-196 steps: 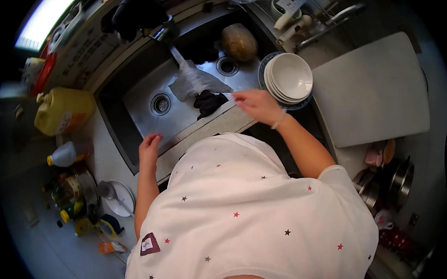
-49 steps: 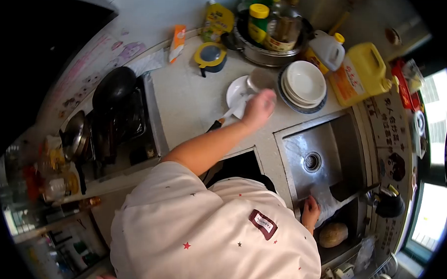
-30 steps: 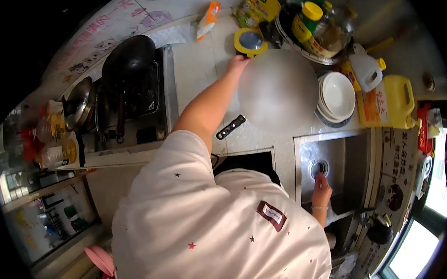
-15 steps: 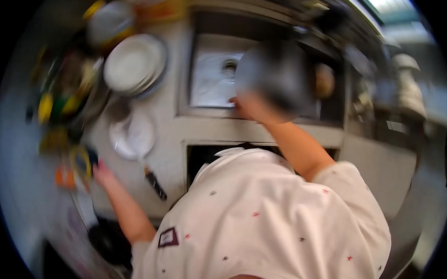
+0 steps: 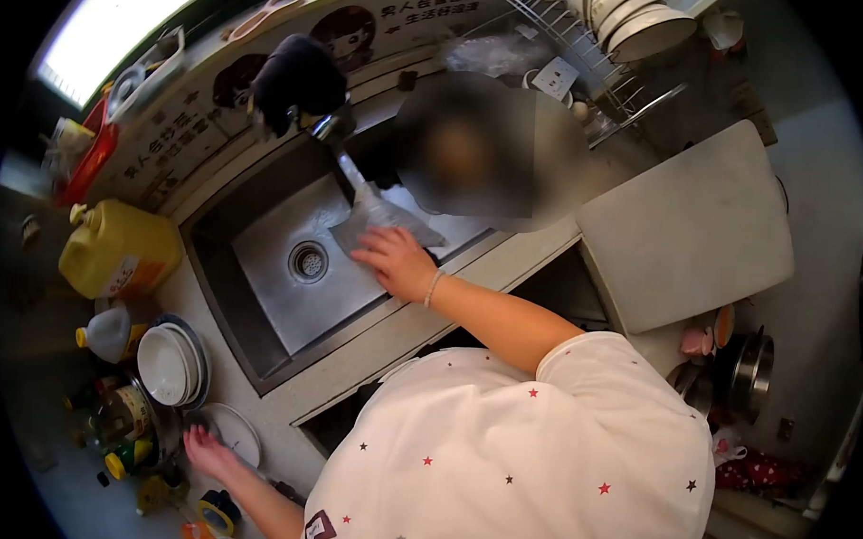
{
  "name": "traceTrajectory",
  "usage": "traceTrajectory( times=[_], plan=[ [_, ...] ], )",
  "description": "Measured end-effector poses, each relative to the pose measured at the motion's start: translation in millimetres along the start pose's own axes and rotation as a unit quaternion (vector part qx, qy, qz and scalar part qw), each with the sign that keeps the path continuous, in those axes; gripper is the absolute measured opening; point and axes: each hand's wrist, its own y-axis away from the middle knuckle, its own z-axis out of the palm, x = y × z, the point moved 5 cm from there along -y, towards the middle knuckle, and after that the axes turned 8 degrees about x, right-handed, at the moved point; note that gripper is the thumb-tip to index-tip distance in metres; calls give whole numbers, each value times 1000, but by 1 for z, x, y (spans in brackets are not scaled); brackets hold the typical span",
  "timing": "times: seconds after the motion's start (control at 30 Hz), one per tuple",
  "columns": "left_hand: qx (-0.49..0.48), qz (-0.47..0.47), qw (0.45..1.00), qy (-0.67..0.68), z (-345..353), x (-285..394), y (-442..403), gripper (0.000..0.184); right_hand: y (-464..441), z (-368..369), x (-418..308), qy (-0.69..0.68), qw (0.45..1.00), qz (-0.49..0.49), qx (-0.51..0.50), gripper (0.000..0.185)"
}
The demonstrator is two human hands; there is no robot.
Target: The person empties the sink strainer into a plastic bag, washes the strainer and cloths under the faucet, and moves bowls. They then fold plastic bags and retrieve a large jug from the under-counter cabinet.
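My right hand (image 5: 398, 261) reaches over the steel sink (image 5: 284, 264), palm down with fingers stretched out. Its fingertips meet, or lie just over, a pale grey, bag-like piece (image 5: 381, 214) under the faucet (image 5: 330, 130); whether they touch it I cannot tell. The drain (image 5: 308, 262) lies to the left of this hand. At lower left, my left hand (image 5: 208, 454) is slightly blurred, its fingers loosely apart with nothing seen in them. It is beside the white plate (image 5: 233, 436), in front of stacked white bowls (image 5: 165, 365).
A yellow jug (image 5: 123, 249) and a white bottle (image 5: 113, 334) stand left of the sink. Oil bottles (image 5: 122, 416) and a tape roll (image 5: 218, 511) are near my left hand. A grey board (image 5: 690, 226) lies right, below a wire dish rack (image 5: 591, 61). A smeared patch hides the sink's right side.
The view has turned, so the sink now appears tilted and further left. My left hand has moved from beside the tape roll toward the plate. My right hand stays over the sink.
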Motion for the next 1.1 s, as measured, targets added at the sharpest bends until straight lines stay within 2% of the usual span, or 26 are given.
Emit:
traceTrajectory(
  times=[0.03,0.13,0.2,0.27,0.33,0.37,0.4,0.43,0.47,0.5,0.53,0.57,0.6,0.63,0.67,0.7,0.73,0.77,0.8,0.83,0.87,0.97,1.03,1.1],
  plan=[
    [-44,-13,999,6,33,-2,25,26,3,-8,24,-8,999,46,-19,41],
    [-179,-49,982,30,113,-26,92,28,-4,-59,102,-44,991,85,93,35],
    [-238,-93,965,57,166,-51,151,28,-21,-92,162,-3,987,83,137,27],
    [-245,-174,953,33,207,-65,221,24,-43,-116,215,21,987,146,69,20],
    [-292,-215,931,26,240,-68,292,24,-49,-140,241,65,986,58,143,20],
    [-370,-208,905,22,256,-68,325,26,-53,-147,245,78,990,-34,113,23],
    [-447,-201,871,19,268,-67,354,29,-56,-149,255,-207,971,93,71,25],
    [-507,-202,838,18,277,-67,381,30,-57,-142,256,-471,857,210,23,28],
    [-565,-202,800,16,286,-67,406,31,-53,-132,250,-688,657,307,-24,31],
    [-622,-202,756,13,290,-67,427,32,-48,-127,239,-701,639,313,-51,38],
    [-597,10,762,-251,289,-75,429,31,-33,-113,227,-767,512,379,-84,43],
    [-506,223,677,-485,287,-79,428,31,-12,-81,226,-692,555,430,-167,37],
    [-359,417,513,-659,288,-78,428,30,0,-66,221,-577,719,316,-223,36],
    [-325,621,389,-598,284,-74,432,27,15,-52,213,-424,845,191,-264,34],
    [-394,502,520,-568,281,-81,416,26,32,-41,203,-243,923,66,-290,33],
    [-455,361,627,-519,281,-92,405,25,47,-39,192,-43,949,-52,-308,32],
    [-504,200,704,-458,278,-101,400,25,53,-57,186,-315,926,105,-181,37],
    [-496,184,701,-479,275,-95,401,25,54,-85,180,-396,861,252,-196,38],
    [-492,171,694,-497,271,-88,403,26,67,-92,178,-421,837,301,-176,33],
    [-460,319,629,-539,271,-93,387,27,74,-109,175,-282,929,215,-105,30],
    [-419,467,552,-550,278,-100,377,29,86,-130,171,-174,947,221,-153,28],
    [-559,388,537,-499,291,-95,418,26,146,-157,179,-116,944,265,-162,28],
    [-646,339,515,-450,298,-102,431,24,202,-191,179,-86,924,371,-45,27],
    [-677,447,426,-400,314,-112,444,23,260,-231,159,-31,874,482,56,24]
  ],
)
